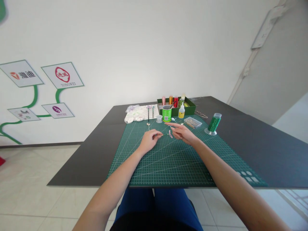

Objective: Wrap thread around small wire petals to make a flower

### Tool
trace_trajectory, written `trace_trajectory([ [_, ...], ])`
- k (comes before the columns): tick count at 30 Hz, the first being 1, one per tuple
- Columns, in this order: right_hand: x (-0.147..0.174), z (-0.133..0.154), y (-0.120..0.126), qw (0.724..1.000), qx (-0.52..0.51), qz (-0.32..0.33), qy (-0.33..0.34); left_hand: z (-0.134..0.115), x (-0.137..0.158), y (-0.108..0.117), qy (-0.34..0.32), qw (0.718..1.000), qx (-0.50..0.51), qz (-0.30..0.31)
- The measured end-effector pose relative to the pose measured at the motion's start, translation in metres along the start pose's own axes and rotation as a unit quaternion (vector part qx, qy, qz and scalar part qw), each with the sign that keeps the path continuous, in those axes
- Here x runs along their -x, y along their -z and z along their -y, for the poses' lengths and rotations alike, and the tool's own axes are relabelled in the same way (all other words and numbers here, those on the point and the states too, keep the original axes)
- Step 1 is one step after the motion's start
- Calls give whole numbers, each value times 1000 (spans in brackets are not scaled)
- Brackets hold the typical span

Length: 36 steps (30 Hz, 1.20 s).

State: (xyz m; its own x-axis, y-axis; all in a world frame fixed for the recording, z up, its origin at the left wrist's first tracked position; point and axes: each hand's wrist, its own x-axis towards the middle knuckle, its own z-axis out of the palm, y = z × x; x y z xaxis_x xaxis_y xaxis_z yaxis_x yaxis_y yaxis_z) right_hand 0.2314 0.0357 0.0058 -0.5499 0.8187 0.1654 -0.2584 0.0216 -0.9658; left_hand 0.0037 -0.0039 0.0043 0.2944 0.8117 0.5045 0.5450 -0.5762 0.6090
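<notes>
My left hand (150, 140) rests low over the green cutting mat (158, 163), thumb and fingers pinched on a thin stem (165, 134). At the stem's right end sits a small pink-purple petal-like piece (170, 133). Right beside that piece is my right hand (182, 132), index finger stretched to the left and the other fingers curled in. Whether those curled fingers grip the piece or a thread is too small to make out. Beyond the left hand lies a small pale flower (148, 124) on a thin stem.
Behind the hands stand a green can (166, 114), a glue bottle (181, 111), a small round tub (159, 119) and a green box (191, 109) with thread spools. Right of them are a clear case (192, 122) and a green thread spool (214, 123). White foam (144, 112) lies left.
</notes>
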Motion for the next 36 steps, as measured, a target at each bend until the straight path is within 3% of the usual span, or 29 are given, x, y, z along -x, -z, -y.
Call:
trace_trajectory([
  [9,-9,-14,7,992,119,-30,-42,-2,1,1,16,998,60,-28],
  [17,-11,-20,5,971,226,-17,-70,7,-2,0,89,977,180,-70],
  [36,-6,-14,-2,965,243,66,-69,14,-8,6,161,937,283,-129],
])
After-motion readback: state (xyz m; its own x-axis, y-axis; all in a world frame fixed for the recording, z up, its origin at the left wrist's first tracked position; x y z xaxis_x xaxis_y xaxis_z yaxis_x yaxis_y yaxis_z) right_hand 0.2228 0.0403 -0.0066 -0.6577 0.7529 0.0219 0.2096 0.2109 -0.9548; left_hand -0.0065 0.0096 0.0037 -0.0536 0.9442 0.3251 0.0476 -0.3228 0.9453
